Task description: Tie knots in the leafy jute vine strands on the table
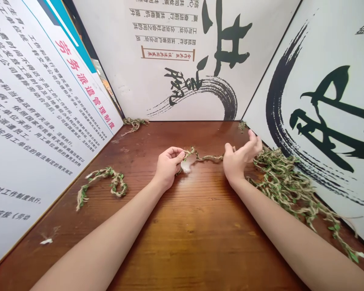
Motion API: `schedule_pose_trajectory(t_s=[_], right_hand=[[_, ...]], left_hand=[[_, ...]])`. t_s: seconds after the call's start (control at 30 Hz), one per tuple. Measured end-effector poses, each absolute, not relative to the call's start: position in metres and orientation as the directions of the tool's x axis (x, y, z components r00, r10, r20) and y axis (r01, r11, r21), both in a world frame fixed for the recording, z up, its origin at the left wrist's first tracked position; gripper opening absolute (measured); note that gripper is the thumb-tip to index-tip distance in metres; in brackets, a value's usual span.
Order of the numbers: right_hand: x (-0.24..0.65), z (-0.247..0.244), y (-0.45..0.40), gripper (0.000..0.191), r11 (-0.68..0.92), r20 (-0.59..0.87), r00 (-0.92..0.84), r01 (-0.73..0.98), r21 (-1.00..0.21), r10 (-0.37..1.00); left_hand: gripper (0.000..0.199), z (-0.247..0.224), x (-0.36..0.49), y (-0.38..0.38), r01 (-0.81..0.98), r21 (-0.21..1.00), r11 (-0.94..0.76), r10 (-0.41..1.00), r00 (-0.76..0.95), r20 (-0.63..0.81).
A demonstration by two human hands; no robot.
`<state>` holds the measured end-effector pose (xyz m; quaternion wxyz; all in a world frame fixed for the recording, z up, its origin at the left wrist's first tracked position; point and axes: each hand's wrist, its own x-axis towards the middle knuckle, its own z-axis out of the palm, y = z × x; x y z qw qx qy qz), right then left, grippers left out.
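Observation:
My left hand [168, 166] is closed in a pinch on a braided twine garland [210, 157] with small green leaves. A whitish, partly see-through piece [186, 165] hangs just below those fingertips; what it is I cannot make out. From the pinch, the garland loops and then runs rightward to my right hand [238, 161]. That hand is open, its fingers stretched up and away, and the garland's far end is hidden behind it. Right beside it lies a large tangled heap of leafy twine [279, 178].
A separate curled length of leafy twine [118, 184] rests on the brown wooden table [182, 242] at left. Fibre scraps [135, 124] sit in the far left corner, and a white shred [46, 241] lies near the left edge. Printed boards [182, 81] wall three sides.

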<state>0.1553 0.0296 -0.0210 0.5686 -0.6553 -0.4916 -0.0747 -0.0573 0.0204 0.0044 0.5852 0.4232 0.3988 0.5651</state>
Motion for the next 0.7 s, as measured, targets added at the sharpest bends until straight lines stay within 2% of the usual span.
schedule_pose_trajectory(t_s=[0.03,0.1,0.17,0.23,0.3,0.37,0.4,0.57,0.7], right_hand=[[0.15,-0.016,0.024,0.082,0.157,0.673,0.47,0.742,-0.652,0.572],[0.138,-0.008,0.015,0.082,0.33,0.681,0.317,0.693,-0.641,0.66],[0.127,-0.003,0.008,0.075,0.495,0.608,0.086,0.498,-0.712,0.789],[0.119,-0.004,0.005,0.066,0.501,0.483,-0.135,0.291,-0.815,0.865],[0.117,-0.009,0.006,0.045,0.453,0.405,-0.236,0.204,-0.868,0.883],[0.118,-0.012,0.009,0.022,0.418,0.377,-0.215,0.196,-0.887,0.901],[0.119,-0.013,0.01,0.017,0.403,0.37,-0.186,0.194,-0.894,0.91],[0.124,-0.008,0.014,0.018,0.355,0.341,-0.112,0.137,-0.925,0.933],[0.124,-0.009,0.016,0.02,0.373,0.374,-0.04,0.221,-0.901,0.926]], left_hand=[[0.028,0.004,-0.057,0.02,-0.31,0.951,-0.003,0.999,0.043,0.017],[0.028,0.001,-0.057,0.019,-0.258,0.966,-0.031,0.997,0.063,0.049],[0.027,-0.001,-0.056,0.018,-0.195,0.977,-0.082,0.988,0.11,0.105],[0.027,-0.003,-0.055,0.016,-0.147,0.981,-0.128,0.976,0.159,0.152],[0.027,-0.003,-0.054,0.016,-0.13,0.981,-0.146,0.969,0.179,0.168],[0.026,-0.003,-0.053,0.016,-0.125,0.98,-0.154,0.971,0.167,0.173],[0.026,-0.002,-0.053,0.016,-0.122,0.98,-0.158,0.972,0.153,0.176],[0.023,0.002,-0.052,0.014,-0.122,0.98,-0.155,0.985,0.06,0.163],[0.023,0.007,-0.053,0.011,-0.165,0.98,-0.116,0.993,0.002,0.118]])
